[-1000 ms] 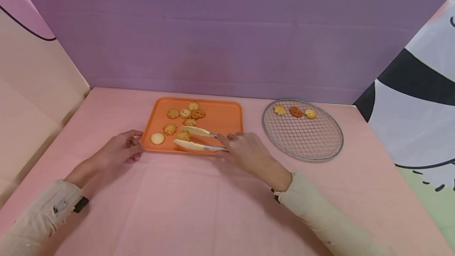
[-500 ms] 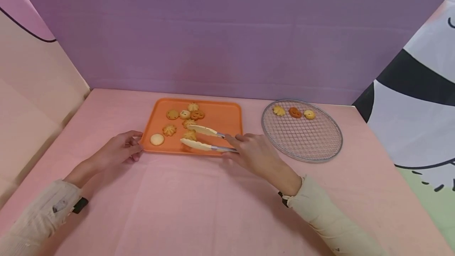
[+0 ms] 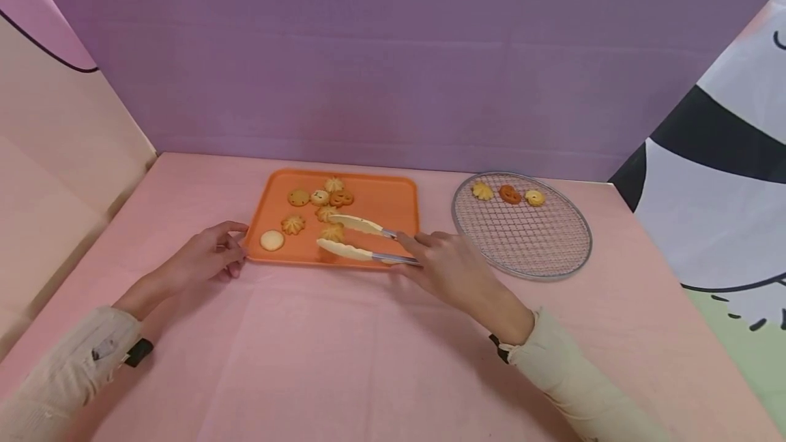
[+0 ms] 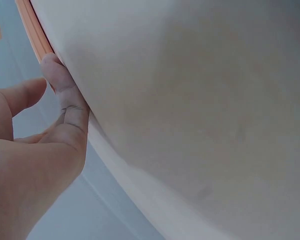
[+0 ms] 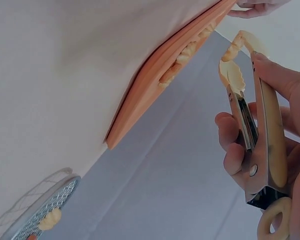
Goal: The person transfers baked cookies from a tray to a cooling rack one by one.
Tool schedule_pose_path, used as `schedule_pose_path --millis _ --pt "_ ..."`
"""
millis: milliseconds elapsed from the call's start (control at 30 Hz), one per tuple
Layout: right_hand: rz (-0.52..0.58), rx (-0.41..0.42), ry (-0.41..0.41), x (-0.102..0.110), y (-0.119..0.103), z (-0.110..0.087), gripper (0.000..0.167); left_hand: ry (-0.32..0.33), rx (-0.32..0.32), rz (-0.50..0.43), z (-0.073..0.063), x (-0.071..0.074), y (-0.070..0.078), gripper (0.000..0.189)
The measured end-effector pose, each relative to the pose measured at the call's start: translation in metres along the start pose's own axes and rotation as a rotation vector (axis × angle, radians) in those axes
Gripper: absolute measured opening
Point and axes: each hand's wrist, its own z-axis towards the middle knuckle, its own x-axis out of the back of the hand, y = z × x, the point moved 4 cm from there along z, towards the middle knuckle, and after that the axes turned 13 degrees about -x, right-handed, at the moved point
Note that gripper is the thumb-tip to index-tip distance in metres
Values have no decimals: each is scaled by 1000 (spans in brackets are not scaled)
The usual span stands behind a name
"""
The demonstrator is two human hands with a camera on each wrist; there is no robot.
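Observation:
My left hand [image 3: 199,261] touches the near left corner of an orange tray [image 3: 383,207] with its fingertips; in the left wrist view the thumb and forefinger stand apart at its edge. My right hand [image 3: 457,271] grips a pair of metal tongs [image 5: 262,145] with cream scalloped tips. Those tips are spread over the tray, on either side of a star-shaped cookie [image 3: 333,231] in the head view. Other cookies lie on the tray: a plain round one [image 3: 272,240], another star-shaped one [image 3: 293,224], a brown round one [image 3: 299,197] and a pretzel-shaped one [image 3: 341,198].
Right of the tray lies a round wire rack [image 3: 522,244]. Along its far side sit a shell-like cookie [image 3: 482,191], a brown pretzel-shaped cookie [image 3: 510,194] and a yellow ring-like cookie [image 3: 535,198]. A purple wall [image 3: 393,87] rises behind the pink tabletop [image 3: 307,353].
The right hand and tongs have shifted rightward, and the star-shaped cookie between the tips has slid right along the tray with them. The left hand stays at the tray corner.

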Motion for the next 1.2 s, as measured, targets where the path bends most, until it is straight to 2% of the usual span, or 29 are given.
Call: schedule_pose_path --millis 167,367,533,667,833,1200 --pt "20 -22 5 5 4 -2 48 -6 -19 5 -1 0 0 58" --pt "20 -43 1 8 10 -6 48 -6 -22 6 0 0 2 56" --pt "28 -46 -23 4 10 -7 44 -7 -19 17 -1 0 3 55" --pt "13 -38 -74 -5 9 -6 43 -8 -18 16 -1 -1 3 55" --pt "14 -69 -155 -15 10 -2 40 -10 -15 7 -1 -1 2 55" --pt "68 -85 -258 -18 15 12 44 -7 -18 16 -1 -1 3 55"
